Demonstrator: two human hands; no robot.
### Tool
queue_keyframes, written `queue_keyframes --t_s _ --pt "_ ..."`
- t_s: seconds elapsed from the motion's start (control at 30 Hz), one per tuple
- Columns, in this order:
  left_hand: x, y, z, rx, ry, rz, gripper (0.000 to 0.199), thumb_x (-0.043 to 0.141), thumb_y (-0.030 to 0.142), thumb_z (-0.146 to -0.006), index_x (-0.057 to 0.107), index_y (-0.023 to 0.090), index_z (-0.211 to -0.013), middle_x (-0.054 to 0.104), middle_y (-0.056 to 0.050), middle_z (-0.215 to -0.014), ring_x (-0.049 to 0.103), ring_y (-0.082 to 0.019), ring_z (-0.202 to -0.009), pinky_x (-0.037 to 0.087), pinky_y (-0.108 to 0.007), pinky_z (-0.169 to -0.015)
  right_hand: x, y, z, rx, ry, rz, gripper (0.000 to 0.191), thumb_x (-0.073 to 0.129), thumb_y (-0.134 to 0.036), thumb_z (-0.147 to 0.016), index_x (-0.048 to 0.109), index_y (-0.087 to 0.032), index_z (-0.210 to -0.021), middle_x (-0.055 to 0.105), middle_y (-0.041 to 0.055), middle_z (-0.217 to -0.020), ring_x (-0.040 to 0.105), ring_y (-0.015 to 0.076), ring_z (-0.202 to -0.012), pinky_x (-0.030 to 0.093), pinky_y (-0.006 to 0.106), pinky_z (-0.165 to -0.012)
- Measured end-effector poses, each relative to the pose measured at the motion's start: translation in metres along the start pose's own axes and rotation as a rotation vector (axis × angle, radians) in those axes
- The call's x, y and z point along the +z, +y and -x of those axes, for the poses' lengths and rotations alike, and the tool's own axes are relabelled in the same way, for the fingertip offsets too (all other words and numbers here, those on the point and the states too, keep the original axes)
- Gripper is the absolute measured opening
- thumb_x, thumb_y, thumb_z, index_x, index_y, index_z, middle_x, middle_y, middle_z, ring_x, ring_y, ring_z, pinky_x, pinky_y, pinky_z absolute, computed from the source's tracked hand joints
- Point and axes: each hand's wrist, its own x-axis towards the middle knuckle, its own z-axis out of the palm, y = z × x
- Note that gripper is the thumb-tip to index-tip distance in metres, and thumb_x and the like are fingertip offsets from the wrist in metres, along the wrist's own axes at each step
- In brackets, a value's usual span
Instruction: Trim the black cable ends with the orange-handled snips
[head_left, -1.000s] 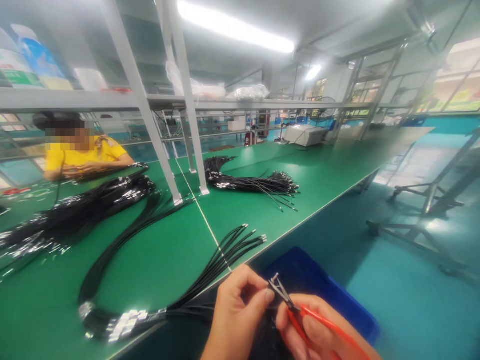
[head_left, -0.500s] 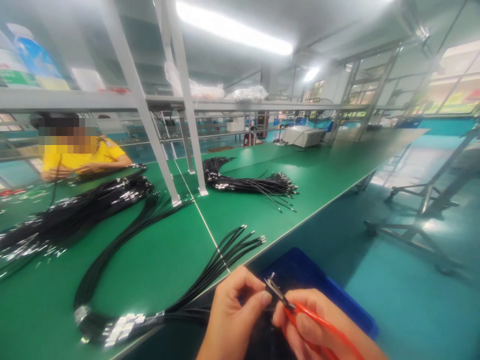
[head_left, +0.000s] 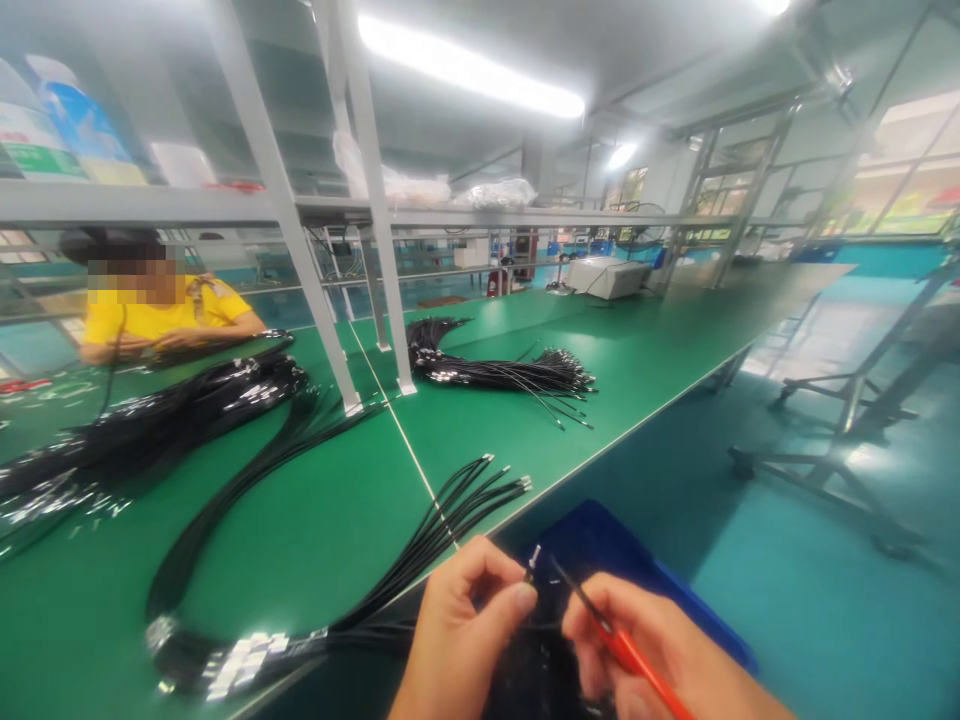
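Note:
My left hand (head_left: pixel 474 610) pinches a black cable between thumb and forefinger, with its pale stripped end (head_left: pixel 535 556) pointing up past the fingertips. In my right hand (head_left: pixel 630 625) are slim red-handled pliers (head_left: pixel 628 650), whose dark jaws point up and left, a small gap away from the cable end. Left of my hands, a bundle of black cables (head_left: pixel 217 515) curves over the green bench, bound with clear wrap. Its loose tips (head_left: pixel 517 487) fan out near the bench edge.
A blue bin (head_left: pixel 660 570) stands below my hands, beyond the bench edge. Another cable bundle (head_left: pixel 502 372) and a larger pile (head_left: pixel 165 410) lie on the green bench (head_left: pixel 360 520). Metal shelf posts (head_left: pixel 382 230) rise from it. Across the bench sits a person in yellow (head_left: pixel 165 325).
The pliers have come off the cable end and moved slightly right and down, turning in my right hand. My left hand stays almost in place, still pinching the cable.

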Motion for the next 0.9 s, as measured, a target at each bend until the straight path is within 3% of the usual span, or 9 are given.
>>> queue_keyframes --t_s 0.07,0.2,0.33,0.5,0.63,0.77,0.9 --pt "0.0 0.0 -0.001 -0.03 -0.015 0.019 0.013 0.067 0.025 -0.072 0.059 0.017 -0.065 0.053 0.003 -0.061 0.047 -0.013 -0.06 0.036 -0.022 -0.057 0.002 0.003 -0.008 -0.128 0.092 -0.089 0.051 0.077 -0.061 -0.053 0.061 -0.02 -0.078 0.06 -0.0019 -0.066 0.044 0.0095 -0.054 0.036 0.022 -0.052" --pt "0.001 0.002 0.001 -0.042 -0.042 0.029 0.016 0.067 0.026 -0.072 0.058 0.017 -0.063 0.052 0.003 -0.06 0.045 -0.013 -0.059 0.034 -0.022 -0.057 0.016 0.013 -0.03 -0.287 0.396 -0.224 0.034 0.083 -0.038 -0.056 0.061 -0.023 -0.077 0.065 -0.0018 -0.07 0.057 0.0146 -0.068 0.044 0.023 -0.063" --pt "0.002 0.004 0.003 -0.032 -0.068 0.09 0.019 0.069 0.026 -0.072 0.057 0.016 -0.061 0.053 0.003 -0.059 0.046 -0.013 -0.061 0.036 -0.023 -0.06 0.031 0.017 -0.04 -0.264 0.322 -0.356 0.028 0.081 -0.032 -0.059 0.06 -0.022 -0.076 0.064 -0.0017 -0.069 0.056 0.0144 -0.065 0.044 0.024 -0.06" --pt "0.0 0.007 0.004 -0.112 -0.158 0.346 0.02 0.073 0.029 -0.07 0.059 0.017 -0.062 0.061 0.002 -0.061 0.053 -0.013 -0.062 0.038 -0.022 -0.06 0.039 0.017 -0.032 -0.235 0.218 -0.518 0.02 0.077 -0.025 -0.065 0.06 -0.021 -0.075 0.062 -0.0012 -0.071 0.052 0.0125 -0.064 0.043 0.023 -0.061" --pt "-0.002 0.009 0.004 -0.153 -0.171 0.411 0.02 0.075 0.031 -0.069 0.062 0.016 -0.064 0.064 0.001 -0.064 0.056 -0.015 -0.065 0.04 -0.023 -0.062 0.042 0.017 -0.029 -0.216 0.214 -0.607 0.023 0.078 -0.025 -0.064 0.063 -0.021 -0.081 0.062 -0.0001 -0.073 0.052 0.0131 -0.066 0.044 0.023 -0.064" --pt "-0.003 0.008 0.004 -0.182 -0.154 0.386 0.022 0.076 0.033 -0.068 0.063 0.015 -0.063 0.061 0.002 -0.059 0.048 -0.011 -0.056 0.035 -0.021 -0.056 0.047 0.016 -0.031 -0.204 0.263 -0.617 0.021 0.078 -0.026 -0.066 0.062 -0.021 -0.079 0.06 -0.0017 -0.072 0.051 0.0122 -0.066 0.043 0.022 -0.064" --pt "-0.004 0.008 0.004 -0.213 -0.165 0.451 0.022 0.076 0.033 -0.067 0.064 0.015 -0.062 0.062 0.001 -0.059 0.048 -0.011 -0.056 0.036 -0.021 -0.056 0.05 0.017 -0.032 -0.237 0.225 -0.664 0.02 0.078 -0.023 -0.064 0.063 -0.021 -0.077 0.058 -0.0018 -0.07 0.049 0.0124 -0.064 0.043 0.023 -0.065"
